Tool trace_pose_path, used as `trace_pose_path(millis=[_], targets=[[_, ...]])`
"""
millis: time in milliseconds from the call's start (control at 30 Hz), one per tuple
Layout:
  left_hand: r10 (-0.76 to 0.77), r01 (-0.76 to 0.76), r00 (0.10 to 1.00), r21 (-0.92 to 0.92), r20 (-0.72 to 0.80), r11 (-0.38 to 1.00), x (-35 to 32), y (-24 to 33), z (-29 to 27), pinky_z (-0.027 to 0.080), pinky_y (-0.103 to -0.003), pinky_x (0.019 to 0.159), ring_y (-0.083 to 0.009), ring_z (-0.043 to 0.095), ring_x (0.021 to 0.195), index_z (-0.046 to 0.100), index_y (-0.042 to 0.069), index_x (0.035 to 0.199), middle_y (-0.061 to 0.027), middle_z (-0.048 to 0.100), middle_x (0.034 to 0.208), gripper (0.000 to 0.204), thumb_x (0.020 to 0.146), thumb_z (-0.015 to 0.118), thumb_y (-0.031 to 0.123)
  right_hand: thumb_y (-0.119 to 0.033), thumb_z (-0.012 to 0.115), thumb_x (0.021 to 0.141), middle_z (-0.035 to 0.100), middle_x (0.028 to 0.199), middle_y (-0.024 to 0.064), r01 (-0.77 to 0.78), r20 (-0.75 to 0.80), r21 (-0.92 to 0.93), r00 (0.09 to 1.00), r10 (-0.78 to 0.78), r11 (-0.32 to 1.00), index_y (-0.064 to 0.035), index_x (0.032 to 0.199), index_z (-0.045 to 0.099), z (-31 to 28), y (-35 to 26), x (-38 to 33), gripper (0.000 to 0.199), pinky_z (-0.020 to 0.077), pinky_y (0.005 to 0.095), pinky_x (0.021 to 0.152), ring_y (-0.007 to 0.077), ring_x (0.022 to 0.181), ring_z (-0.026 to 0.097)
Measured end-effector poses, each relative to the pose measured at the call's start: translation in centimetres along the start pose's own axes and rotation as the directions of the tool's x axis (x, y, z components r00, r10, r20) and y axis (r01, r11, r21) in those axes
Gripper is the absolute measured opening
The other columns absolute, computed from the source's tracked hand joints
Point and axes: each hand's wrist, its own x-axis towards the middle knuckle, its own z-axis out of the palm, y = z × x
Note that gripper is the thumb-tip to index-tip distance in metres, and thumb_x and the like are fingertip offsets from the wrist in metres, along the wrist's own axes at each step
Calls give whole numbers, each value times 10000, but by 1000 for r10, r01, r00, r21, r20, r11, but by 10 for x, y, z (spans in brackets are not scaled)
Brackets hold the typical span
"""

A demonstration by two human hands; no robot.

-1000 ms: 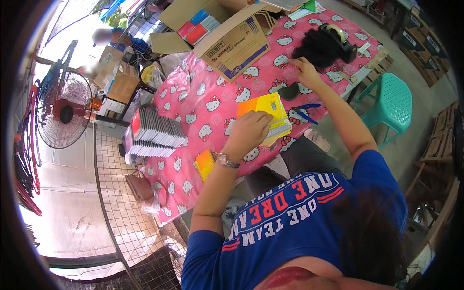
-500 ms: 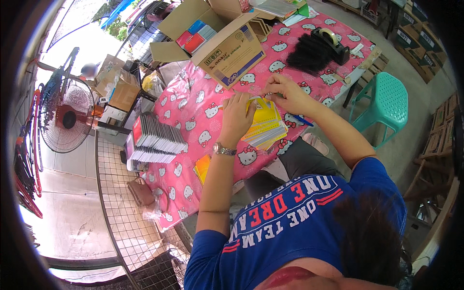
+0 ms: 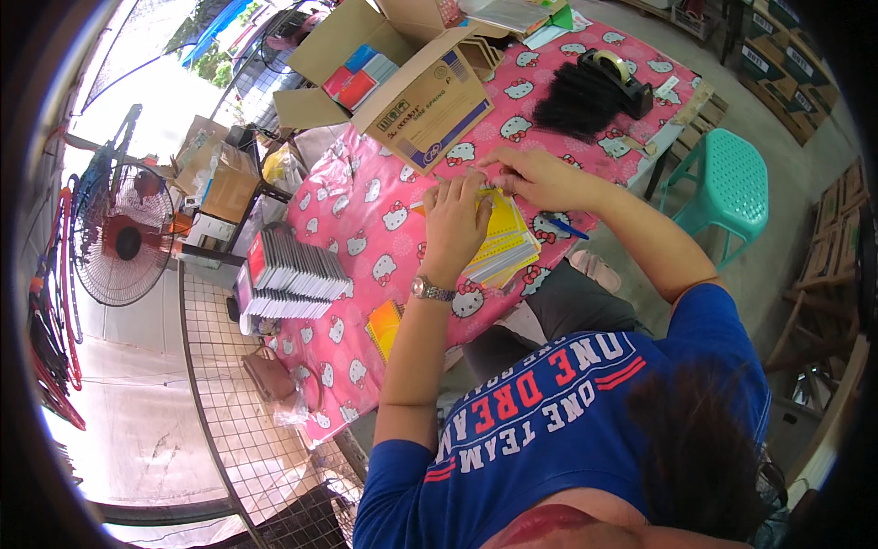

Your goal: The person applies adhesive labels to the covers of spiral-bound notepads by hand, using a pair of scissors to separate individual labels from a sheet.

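Observation:
A fanned stack of yellow hole-punched sheets or covers (image 3: 501, 245) lies at the table edge in front of me. My left hand (image 3: 455, 218) is closed over its upper left side, fingers bent across the far end and thumb toward the middle. My right hand (image 3: 541, 179) is at the far right corner of the stack, its thumb and fingers drawn together beside the left fingertips. What the right fingers pinch is too small to make out. A blue pen (image 3: 569, 228) lies just right of the stack. An orange-yellow spiral notebook (image 3: 385, 328) rests left of my left forearm.
An open cardboard box (image 3: 430, 114) with red and blue packs stands beyond my hands. Stacked spiral notebooks (image 3: 297, 270) sit at the left on the pink tablecloth (image 3: 389, 270). A black bristly bundle (image 3: 574, 102) and tape dispenser (image 3: 631, 82) lie far right. A green stool (image 3: 722, 188) stands beside the table.
My right hand has shifted slightly left, its index finger now stretching further over the far end of the stack. The left hand still rests on the stack, covering more of it.

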Motion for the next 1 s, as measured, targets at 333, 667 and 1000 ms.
trace_pose_path(millis=[333,667,1000], targets=[[7,-4,999,-77,48,997,5,1,2,360,-441,901,-305,563,971,565,83,1078,-103,623,976,222,902,591,216,-240,610,881,647,956,192,-412,-226,-64,893,389,909,-97,1304,478,39,138,20,466,547,423,682,327,843,659],[-73,74,996,8,-50,997,-17,-19,-5,361,-434,926,-314,522,1014,627,81,952,-85,613,980,240,854,671,295,-265,668,827,558,1278,115,-339,235,662,941,245,669,-12,1340,494,10,97,35,598,445,368,959,208,1200,522],[-111,112,994,-108,15,988,-9,-17,-1,386,-413,838,-287,517,947,624,79,915,-71,587,938,373,711,802,336,-261,647,795,590,1233,114,-360,510,839,783,-356,409,-2,1299,527,-42,19,51,579,444,333,967,186,1154,556]])
